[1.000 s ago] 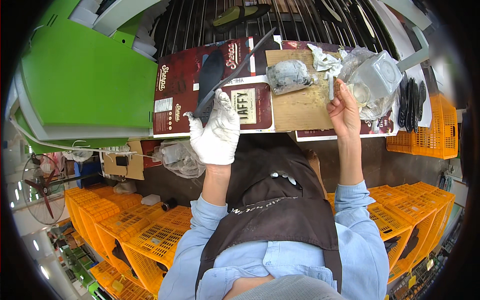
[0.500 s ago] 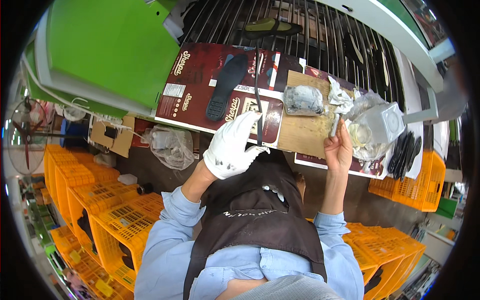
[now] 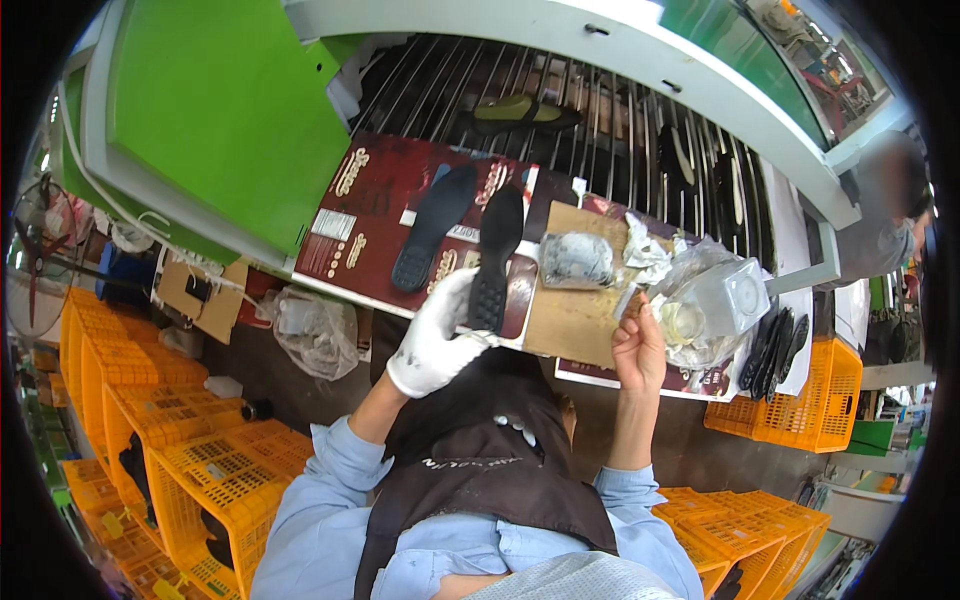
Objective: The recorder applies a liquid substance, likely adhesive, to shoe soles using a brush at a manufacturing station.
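1. The brown cardboard (image 3: 570,322) lies on the tabletop, in front of the person; places below are told from it.
2. Just left of the brown cardboard is the dark sole (image 3: 500,232), its studded heel end toward the person.
3. The left hand (image 3: 436,340), in a white glove, is closed on that heel end, fingers along the sole's left edge and thumb at its near end.
4. At the brown cardboard's near right edge, the bare right hand (image 3: 638,345) pinches a small pale stick (image 3: 624,302) between thumb and fingers; the dark sole lies to this hand's left, well apart.
5. Farther left of the brown cardboard, beyond the held one, lies a second sole (image 3: 433,230), untouched.
6. On the brown cardboard rests a grey, smudged bundle (image 3: 577,260), between the hands.
7. Right of the brown cardboard stands a clear plastic container (image 3: 728,297).
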### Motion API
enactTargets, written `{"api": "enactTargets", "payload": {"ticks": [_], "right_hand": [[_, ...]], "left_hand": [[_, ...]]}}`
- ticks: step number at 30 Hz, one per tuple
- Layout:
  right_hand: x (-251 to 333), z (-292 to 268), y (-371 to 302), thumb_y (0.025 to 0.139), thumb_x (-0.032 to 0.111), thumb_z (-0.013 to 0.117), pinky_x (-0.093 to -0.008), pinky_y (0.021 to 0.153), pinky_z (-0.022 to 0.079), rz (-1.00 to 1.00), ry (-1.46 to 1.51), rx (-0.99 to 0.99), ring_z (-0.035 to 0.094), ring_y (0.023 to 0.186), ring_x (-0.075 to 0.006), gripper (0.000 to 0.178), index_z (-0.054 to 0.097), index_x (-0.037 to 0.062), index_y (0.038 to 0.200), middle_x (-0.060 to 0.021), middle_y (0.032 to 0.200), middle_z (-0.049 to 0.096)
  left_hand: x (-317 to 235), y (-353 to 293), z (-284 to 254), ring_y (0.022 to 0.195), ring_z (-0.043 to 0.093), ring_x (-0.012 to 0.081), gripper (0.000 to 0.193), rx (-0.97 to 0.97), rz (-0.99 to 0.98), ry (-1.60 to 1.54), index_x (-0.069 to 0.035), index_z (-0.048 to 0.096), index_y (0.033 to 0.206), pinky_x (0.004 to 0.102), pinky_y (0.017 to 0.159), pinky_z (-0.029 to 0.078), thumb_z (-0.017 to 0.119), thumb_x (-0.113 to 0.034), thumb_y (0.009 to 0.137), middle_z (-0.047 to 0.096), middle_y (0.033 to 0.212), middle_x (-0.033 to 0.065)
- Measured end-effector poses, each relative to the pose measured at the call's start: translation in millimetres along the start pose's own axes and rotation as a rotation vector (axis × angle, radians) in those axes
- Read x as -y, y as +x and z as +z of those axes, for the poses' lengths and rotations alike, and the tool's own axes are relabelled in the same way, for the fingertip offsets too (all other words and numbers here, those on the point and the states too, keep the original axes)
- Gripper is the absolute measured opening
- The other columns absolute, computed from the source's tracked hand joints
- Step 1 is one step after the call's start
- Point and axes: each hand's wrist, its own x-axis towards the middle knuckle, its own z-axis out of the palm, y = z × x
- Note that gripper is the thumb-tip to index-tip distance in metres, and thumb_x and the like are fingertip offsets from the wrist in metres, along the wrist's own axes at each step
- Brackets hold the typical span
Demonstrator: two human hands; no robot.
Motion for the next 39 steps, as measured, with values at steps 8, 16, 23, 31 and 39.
{"api": "enactTargets", "payload": {"ticks": [8,16,23,31,39], "right_hand": [[13.2,-6.3,-4.5,0.095,0.018,0.055,-0.023,0.059,0.042,0.134,0.117,0.022,0.05,0.065,-0.0069,0.019,0.058,0.0083,0.111,-0.0008,0.09,0.059],[23.8,-33.9,-33.9,0.094,0.02,0.057,-0.0231,0.057,0.042,0.095,0.17,-0.039,0.05,0.064,-0.0068,0.02,0.062,0.0122,0.112,0.0051,0.088,0.063],[24.4,-38.5,-32.8,0.094,0.017,0.057,-0.0243,0.058,0.041,0.103,0.234,-0.016,0.051,0.065,-0.0076,0.019,0.062,0.0106,0.112,0.0035,0.088,0.063],[22.1,-39.4,-34.2,0.096,0.019,0.053,-0.0238,0.058,0.041,0.108,0.232,-0.075,0.051,0.063,-0.0075,0.018,0.06,0.0082,0.108,-0.0041,0.093,0.064],[20.4,-43.9,-31.1,0.094,0.02,0.059,-0.0234,0.057,0.043,0.122,0.117,-0.095,0.05,0.063,-0.007,0.018,0.061,0.0119,0.11,0.005,0.088,0.062]], "left_hand": [[-11.5,11.0,26.6,0.104,0.062,0.0252,0.077,0.003,-0.012,-0.45,-0.002,0.03,0.139,0.0384,0.091,0.052,0.076,-0.017,0.078,0.056,0.121,0.0124],[-82.6,162.4,146.0,0.102,0.057,0.0237,0.06,0.297,0.236,-0.637,-0.005,0.03,0.139,0.0418,0.091,0.049,0.063,-0.011,0.088,0.055,0.119,0.0119],[-50.7,354.2,230.0,0.091,0.06,0.0278,0.028,0.382,-0.016,-0.15,-0.003,0.043,0.111,0.043,0.083,0.052,0.057,-0.02,0.093,0.058,0.097,0.0152],[24.8,193.1,128.1,0.08,0.061,0.0117,0.031,0.348,-0.232,-0.048,0.0,0.059,0.111,0.0266,0.072,0.052,0.061,-0.023,0.092,0.063,0.092,0.0057],[24.2,80.5,-38.8,0.101,0.062,0.0305,0.029,-0.186,0.23,1.002,-0.002,0.062,0.11,0.0363,0.087,0.049,0.061,-0.02,0.087,0.063,0.111,0.0177]]}}
